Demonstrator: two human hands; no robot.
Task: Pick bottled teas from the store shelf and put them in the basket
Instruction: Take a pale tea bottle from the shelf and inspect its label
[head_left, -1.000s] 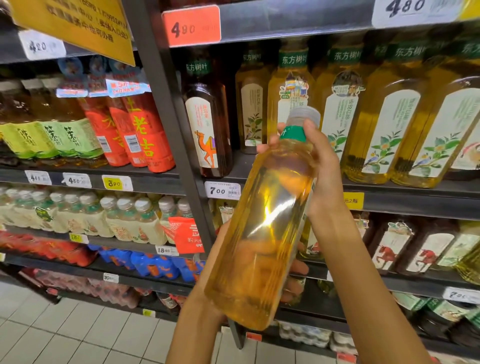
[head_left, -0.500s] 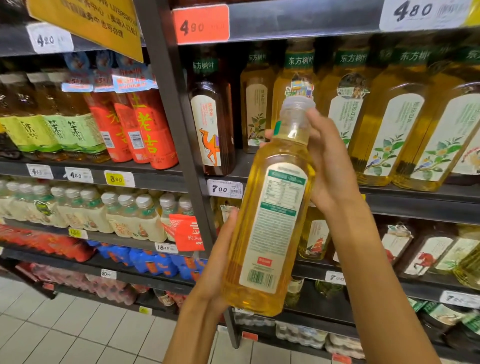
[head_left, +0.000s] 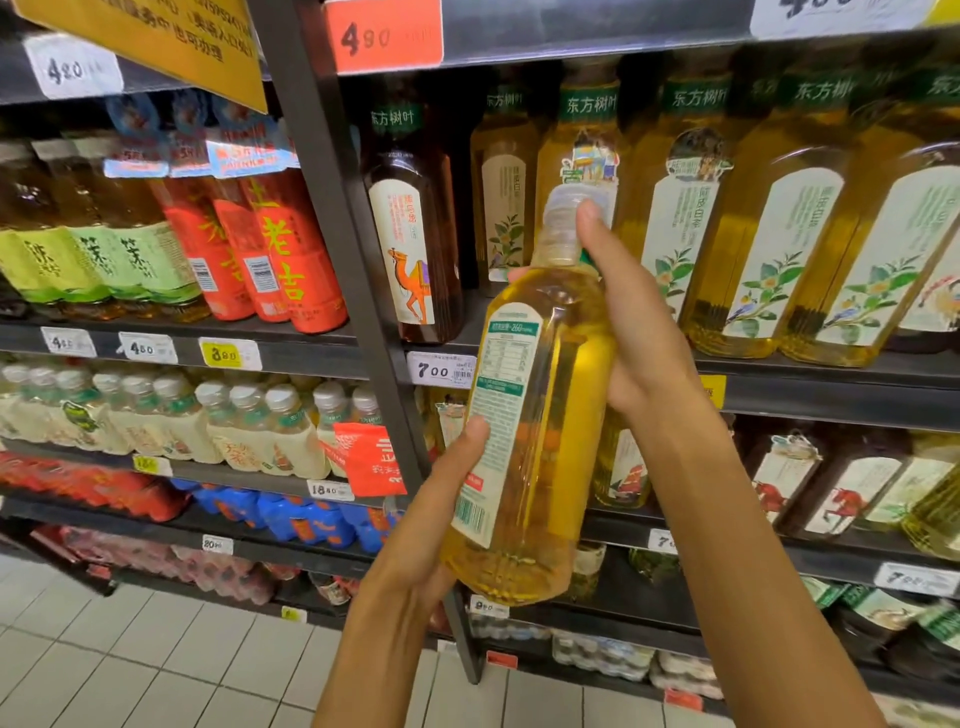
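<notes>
Head view: a tea bottle (head_left: 540, 415) of pale golden liquid sits at the centre of the frame, in front of the shelf (head_left: 322, 208). Its long axis runs nearly upright — cap tipped slightly toward the upper right, base toward the lower left, back label facing the camera. The right hand (head_left: 634, 322) wraps its shoulder and neck; the left hand (head_left: 415, 551) cups its lower side, thumb on the label. Behind, the shelf holds rows of similar bottles (head_left: 769, 249) — upright, labels forward.

Orange price tag (head_left: 385, 35) above, yellow hanging sign (head_left: 171, 41) left, white tiled floor (head_left: 156, 660) below.
</notes>
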